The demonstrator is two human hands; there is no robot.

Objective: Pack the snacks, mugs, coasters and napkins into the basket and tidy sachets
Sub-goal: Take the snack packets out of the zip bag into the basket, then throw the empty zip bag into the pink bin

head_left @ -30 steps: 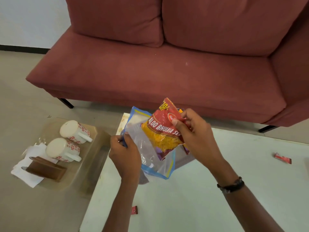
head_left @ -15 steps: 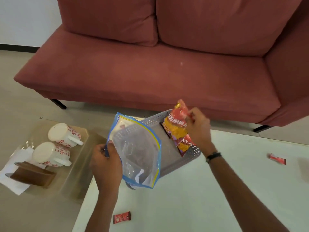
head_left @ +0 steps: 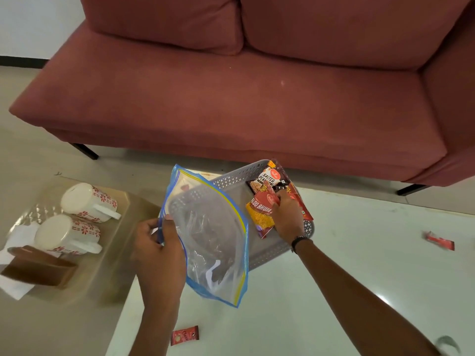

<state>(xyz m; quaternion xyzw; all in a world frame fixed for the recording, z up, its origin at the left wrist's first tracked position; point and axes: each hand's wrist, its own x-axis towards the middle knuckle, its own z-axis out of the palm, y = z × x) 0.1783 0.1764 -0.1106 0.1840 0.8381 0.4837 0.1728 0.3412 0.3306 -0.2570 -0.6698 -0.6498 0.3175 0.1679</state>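
Note:
A grey perforated basket [head_left: 232, 179] stands on the white table. My right hand [head_left: 288, 217] is inside it at the right end, gripping a red and yellow bhujia packet [head_left: 261, 214]. A salted peanuts packet [head_left: 268, 177] leans against the basket's far right wall, with another red packet [head_left: 299, 201] beside my hand. My left hand [head_left: 156, 249] holds a clear zip bag [head_left: 213, 235] with blue edges by its left edge, above the basket's left half. Two red sachets lie on the table: one near the front [head_left: 184, 335], one at the right [head_left: 439, 241].
A tan tray [head_left: 123, 209] to the left carries two white mugs with red flowers [head_left: 87, 201] [head_left: 65, 233], a brown coaster holder [head_left: 38, 269] and white napkins [head_left: 15, 289]. A red sofa [head_left: 257, 86] stands behind the table.
My right hand took the bhujia packet out of the zip bag and lowered it into the basket's right end. My left hand swung the emptied bag leftward.

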